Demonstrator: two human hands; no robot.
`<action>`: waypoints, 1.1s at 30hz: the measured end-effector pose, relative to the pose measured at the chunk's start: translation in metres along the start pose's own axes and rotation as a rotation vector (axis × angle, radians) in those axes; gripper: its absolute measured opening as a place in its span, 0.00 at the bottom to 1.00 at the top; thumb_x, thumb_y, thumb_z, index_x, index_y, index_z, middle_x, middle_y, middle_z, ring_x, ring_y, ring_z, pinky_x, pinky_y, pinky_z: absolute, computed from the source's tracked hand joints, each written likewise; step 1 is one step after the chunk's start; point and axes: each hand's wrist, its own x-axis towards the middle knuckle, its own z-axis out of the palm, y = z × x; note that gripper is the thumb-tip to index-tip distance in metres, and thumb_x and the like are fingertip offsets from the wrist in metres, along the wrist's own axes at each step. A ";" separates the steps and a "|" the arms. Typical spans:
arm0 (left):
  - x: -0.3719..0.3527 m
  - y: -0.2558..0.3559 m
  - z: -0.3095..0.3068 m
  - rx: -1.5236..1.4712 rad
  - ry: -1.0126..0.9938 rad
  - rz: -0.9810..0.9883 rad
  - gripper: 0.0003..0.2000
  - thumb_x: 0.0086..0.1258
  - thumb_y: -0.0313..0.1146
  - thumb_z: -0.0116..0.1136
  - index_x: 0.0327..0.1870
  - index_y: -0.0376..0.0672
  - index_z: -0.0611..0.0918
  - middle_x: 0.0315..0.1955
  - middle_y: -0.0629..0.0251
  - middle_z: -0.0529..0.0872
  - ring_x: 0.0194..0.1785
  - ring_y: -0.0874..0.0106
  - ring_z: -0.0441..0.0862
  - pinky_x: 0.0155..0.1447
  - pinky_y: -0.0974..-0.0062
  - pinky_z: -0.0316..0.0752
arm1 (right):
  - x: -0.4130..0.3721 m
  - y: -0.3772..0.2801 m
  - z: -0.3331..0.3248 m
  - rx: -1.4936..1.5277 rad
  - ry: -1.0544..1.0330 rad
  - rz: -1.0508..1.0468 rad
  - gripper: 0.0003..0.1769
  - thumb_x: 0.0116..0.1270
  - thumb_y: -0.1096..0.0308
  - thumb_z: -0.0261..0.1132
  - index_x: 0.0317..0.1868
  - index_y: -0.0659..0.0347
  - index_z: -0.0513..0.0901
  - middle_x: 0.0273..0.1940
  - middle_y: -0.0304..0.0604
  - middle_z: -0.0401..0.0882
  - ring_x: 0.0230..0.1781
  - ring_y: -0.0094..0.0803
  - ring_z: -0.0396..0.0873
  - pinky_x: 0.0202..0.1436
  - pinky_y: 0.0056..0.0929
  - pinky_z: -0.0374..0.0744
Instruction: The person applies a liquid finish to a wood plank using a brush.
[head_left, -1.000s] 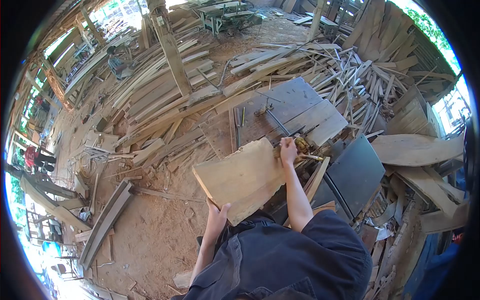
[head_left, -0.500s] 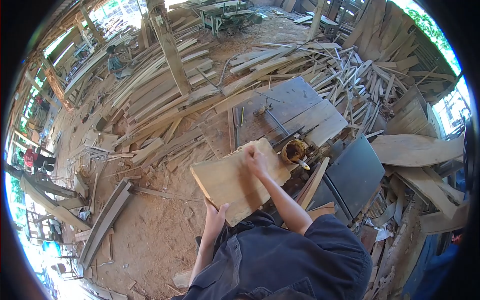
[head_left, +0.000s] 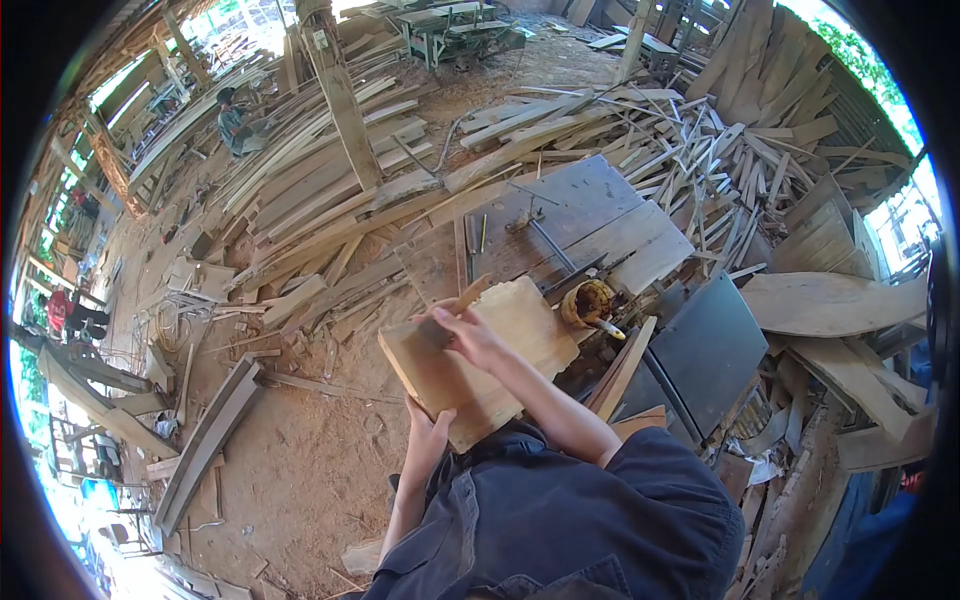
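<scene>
A pale wooden board [head_left: 520,340] with one ragged edge lies tilted in front of me. My left hand [head_left: 428,432] grips its lower-left edge, thumb on top and fingers beneath. My right hand [head_left: 472,338] is closed over the upper-left part of the board, around a tool with a brown, wood-like handle [head_left: 472,293]. The tool's dark, flat end [head_left: 434,334] is against the board's face, partly in shadow; I cannot tell its exact kind. Right of the board stands a brown-smeared pot [head_left: 588,301], with a pale-tipped handle [head_left: 609,328] leaning out of it.
Behind the board is a worn wooden worktable [head_left: 590,205] with a metal bar clamp [head_left: 550,243]. A dark panel [head_left: 712,335] lies to the right. Stacked planks and a heap of offcuts [head_left: 700,170] fill the back. A person [head_left: 235,122] sits far left.
My right hand has moved left across the board, from near its ragged edge to its upper-left part. The tool's handle and dark end now show. My left hand keeps its hold.
</scene>
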 end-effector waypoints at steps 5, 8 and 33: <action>0.001 -0.010 -0.003 -0.014 0.011 -0.028 0.40 0.72 0.22 0.60 0.80 0.31 0.49 0.70 0.42 0.70 0.73 0.58 0.72 0.77 0.66 0.68 | 0.005 -0.009 -0.097 -0.294 0.354 -0.061 0.12 0.79 0.58 0.68 0.55 0.53 0.84 0.52 0.39 0.91 0.54 0.30 0.88 0.52 0.37 0.88; 0.000 -0.003 0.000 0.013 0.022 -0.017 0.40 0.72 0.22 0.60 0.80 0.31 0.49 0.70 0.41 0.70 0.74 0.58 0.72 0.78 0.66 0.67 | 0.014 0.000 -0.168 -0.842 0.555 -0.277 0.12 0.79 0.57 0.67 0.51 0.55 0.88 0.49 0.44 0.92 0.50 0.37 0.90 0.50 0.39 0.87; 0.001 0.012 0.000 -0.138 -0.010 -0.060 0.39 0.72 0.22 0.58 0.80 0.32 0.52 0.72 0.47 0.67 0.75 0.62 0.69 0.78 0.68 0.66 | -0.005 0.017 -0.039 -0.393 0.159 -0.357 0.12 0.78 0.67 0.70 0.58 0.60 0.88 0.53 0.38 0.90 0.56 0.24 0.83 0.61 0.28 0.81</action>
